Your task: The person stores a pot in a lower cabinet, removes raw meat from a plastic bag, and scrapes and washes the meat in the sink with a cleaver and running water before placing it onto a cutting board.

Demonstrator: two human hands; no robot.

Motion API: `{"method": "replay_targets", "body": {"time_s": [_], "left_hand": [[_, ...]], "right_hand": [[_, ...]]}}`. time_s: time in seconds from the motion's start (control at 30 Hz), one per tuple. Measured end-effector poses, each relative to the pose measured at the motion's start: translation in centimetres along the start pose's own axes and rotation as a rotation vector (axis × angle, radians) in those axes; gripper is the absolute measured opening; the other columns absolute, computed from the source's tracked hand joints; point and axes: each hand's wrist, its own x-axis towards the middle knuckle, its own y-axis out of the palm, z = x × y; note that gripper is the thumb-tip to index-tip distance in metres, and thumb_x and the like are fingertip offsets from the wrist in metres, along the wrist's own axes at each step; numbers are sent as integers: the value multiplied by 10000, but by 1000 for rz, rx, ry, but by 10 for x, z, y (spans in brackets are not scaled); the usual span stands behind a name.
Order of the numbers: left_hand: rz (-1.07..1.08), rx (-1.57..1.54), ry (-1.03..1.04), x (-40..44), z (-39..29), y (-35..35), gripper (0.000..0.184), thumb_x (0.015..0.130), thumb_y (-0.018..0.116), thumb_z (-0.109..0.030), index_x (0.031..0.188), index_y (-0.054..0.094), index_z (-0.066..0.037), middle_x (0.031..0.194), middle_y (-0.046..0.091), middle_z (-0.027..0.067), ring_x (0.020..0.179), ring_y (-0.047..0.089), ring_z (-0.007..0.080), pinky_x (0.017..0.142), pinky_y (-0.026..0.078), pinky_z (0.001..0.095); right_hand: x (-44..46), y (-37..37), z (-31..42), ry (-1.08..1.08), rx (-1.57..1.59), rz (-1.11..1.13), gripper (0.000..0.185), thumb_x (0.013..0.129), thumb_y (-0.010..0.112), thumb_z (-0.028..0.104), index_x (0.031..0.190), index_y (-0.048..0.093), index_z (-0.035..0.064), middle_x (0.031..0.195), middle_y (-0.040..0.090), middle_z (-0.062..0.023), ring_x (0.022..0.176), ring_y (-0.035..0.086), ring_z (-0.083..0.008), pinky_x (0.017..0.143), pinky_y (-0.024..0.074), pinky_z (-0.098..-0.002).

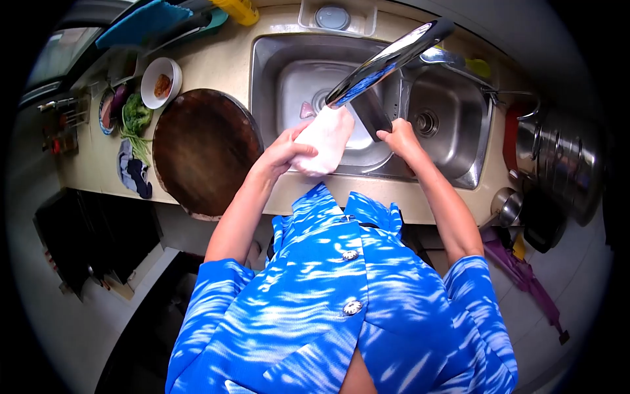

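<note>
My left hand (293,148) grips a pale pinkish-white slab (326,143) that looks like raw meat, held over the near edge of the left sink basin (289,79). The slab's far end is right under the mouth of the chrome faucet (390,59). My right hand (401,139) is closed around the handle of a kitchen knife (371,110) with a broad dark blade. Its blade points away from me, to the right of the slab, and its far end is hidden behind the faucet. A small pink piece (306,109) lies in the basin near the drain.
A round, dark wooden chopping board (207,148) sits on the counter at left. Beyond it are a white bowl (161,83) with brownish food, leafy greens (136,117) and a cloth (133,172). The right basin (453,125) adjoins; metal pots (558,154) stand farther right.
</note>
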Motion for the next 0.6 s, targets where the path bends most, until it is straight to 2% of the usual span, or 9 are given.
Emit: {"method": "replay_targets", "body": {"time_s": [0.13,0.2,0.27,0.3,0.33,0.4,0.43,0.5,0.6], "left_hand": [[-421,197,-28,52,38,-24,545,591,602,-45,1122,504,29,986,600,132,919,590,229,801,458,320],[-726,564,-25,89,82,-53,569,601,630,-93,1139,481,17,994,601,176,926,596,287,799,464,349],[-893,920,-218,95,68,-36,594,613,645,-132,1159,455,1,995,594,216,948,578,349,829,453,384],[-930,991,-261,101,70,-34,523,657,600,-142,1161,480,-71,1024,581,218,940,575,346,830,448,396],[-930,984,-267,107,76,-32,523,657,600,-142,1161,480,-71,1024,581,218,940,575,346,830,448,396],[-1020,921,-16,119,90,-25,639,672,593,-95,1253,339,-19,1211,462,249,1082,493,358,911,402,390],[-984,917,44,134,112,-34,704,683,582,-81,1308,262,-33,1322,333,249,1148,430,369,936,382,389],[-861,1044,-47,149,127,-26,752,681,595,-94,1338,232,-45,1386,184,258,1177,385,405,948,377,404],[-699,1330,66,155,135,-15,730,679,623,-118,1323,285,-52,1403,119,264,1203,353,390,948,372,433]], "right_hand": [[-9,6,-2,-25,25,-95,253,723,653,187,797,626,-53,726,595,-270,765,637,-333,654,468,-386],[-13,8,-4,11,34,-81,253,724,647,187,773,621,-60,699,590,-264,723,639,-332,637,467,-389],[-16,10,-10,36,13,-79,249,729,640,189,755,620,-58,674,587,-254,687,638,-327,616,466,-389],[-19,11,-11,35,8,-88,251,739,633,189,738,617,-61,647,585,-244,656,636,-325,603,464,-388],[-21,12,-11,38,2,-82,251,739,633,189,738,617,-61,647,585,-244,656,636,-325,603,464,-388],[-25,12,-11,104,30,-87,247,744,631,184,738,617,-62,629,580,-242,649,635,-326,601,463,-385],[-25,13,-12,128,31,-79,244,748,632,183,756,620,-60,624,576,-244,655,634,-329,604,460,-389],[-22,19,-20,116,42,-99,245,749,633,185,768,620,-59,625,577,-243,659,633,-330,605,459,-390],[-22,21,-23,137,64,-113,247,752,635,190,794,623,-53,632,587,-237,671,633,-334,611,457,-392]]}}
